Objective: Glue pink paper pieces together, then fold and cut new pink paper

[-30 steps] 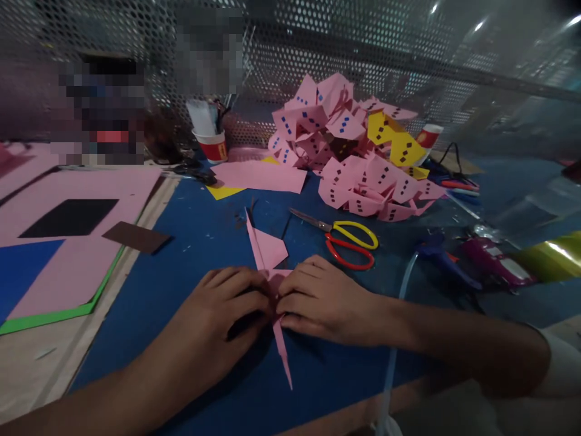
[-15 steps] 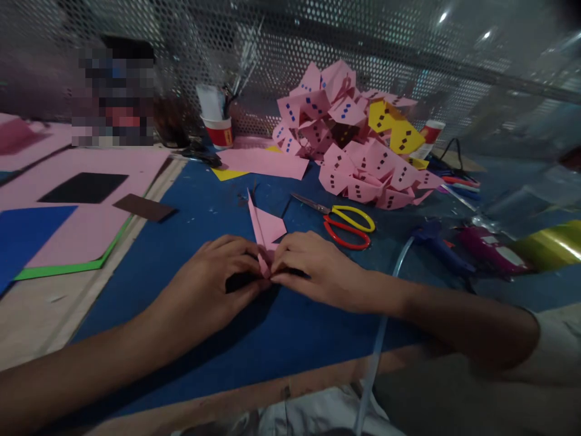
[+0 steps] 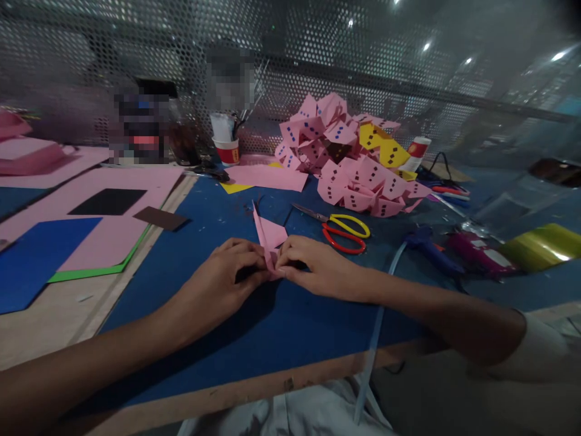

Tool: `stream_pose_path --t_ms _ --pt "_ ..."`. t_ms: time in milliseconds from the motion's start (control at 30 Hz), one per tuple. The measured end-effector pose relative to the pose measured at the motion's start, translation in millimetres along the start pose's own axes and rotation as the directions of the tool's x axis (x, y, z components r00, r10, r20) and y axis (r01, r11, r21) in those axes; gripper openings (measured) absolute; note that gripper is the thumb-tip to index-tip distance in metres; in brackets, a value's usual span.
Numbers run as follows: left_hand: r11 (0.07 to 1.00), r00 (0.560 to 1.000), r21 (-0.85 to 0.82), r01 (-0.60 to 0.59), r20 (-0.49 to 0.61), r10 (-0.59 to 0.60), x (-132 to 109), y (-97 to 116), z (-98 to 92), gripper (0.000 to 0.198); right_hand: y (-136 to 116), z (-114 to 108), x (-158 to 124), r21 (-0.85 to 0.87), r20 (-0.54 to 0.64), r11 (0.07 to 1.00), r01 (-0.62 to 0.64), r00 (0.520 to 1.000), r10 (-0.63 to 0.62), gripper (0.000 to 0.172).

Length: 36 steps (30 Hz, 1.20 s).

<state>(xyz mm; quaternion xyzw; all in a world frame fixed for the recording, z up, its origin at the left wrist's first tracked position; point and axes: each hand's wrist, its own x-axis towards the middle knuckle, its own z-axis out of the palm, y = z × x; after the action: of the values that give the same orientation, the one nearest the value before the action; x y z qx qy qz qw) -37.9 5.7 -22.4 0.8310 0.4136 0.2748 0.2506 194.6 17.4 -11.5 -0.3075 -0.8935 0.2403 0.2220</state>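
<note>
Both hands meet over the blue table surface (image 3: 218, 230), pinching a folded piece of pink paper (image 3: 269, 242). My left hand (image 3: 231, 269) grips its near end from the left, with fingertips and thumb closed. On the other side my right hand (image 3: 308, 263) pinches the same end, its thumb low near the edge. A narrow folded strip of the paper points away from me, and a flat flap lies to its right. The fingers partly hide the near end. Just beyond my right hand lie scissors (image 3: 342, 233) with one yellow and one red handle.
Pink folded paper pieces with dark and blue diamond marks (image 3: 349, 151) are heaped at the back. A blue glue gun (image 3: 431, 251) lies at right beside a purple tool (image 3: 481, 254). Pink sheets (image 3: 104, 242) cover the left side. A perforated metal panel (image 3: 290, 79) stands behind.
The near end of the pink paper, a small rolled tip before, now lies flatter and bent toward my right fingers. The view has tilted slightly up; both hands keep their pinch.
</note>
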Motion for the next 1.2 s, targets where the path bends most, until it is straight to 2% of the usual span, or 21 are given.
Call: stream_pose_path --t_ms 600,1200 --pt "0.996 0.996 -0.050 0.080 -0.031 -0.082 1.9 5.7 -2.0 0.018 -2.9 0.0 -2.1 0.060 -0.063 0.996 -0.065 0.996 0.069 0.012" --pt "0.998 0.996 0.062 0.029 -0.086 -0.024 2.0 -2.0 2.0 0.014 1.6 11.9 -1.6 -0.002 -0.144 0.999 -0.038 0.989 0.037 0.011"
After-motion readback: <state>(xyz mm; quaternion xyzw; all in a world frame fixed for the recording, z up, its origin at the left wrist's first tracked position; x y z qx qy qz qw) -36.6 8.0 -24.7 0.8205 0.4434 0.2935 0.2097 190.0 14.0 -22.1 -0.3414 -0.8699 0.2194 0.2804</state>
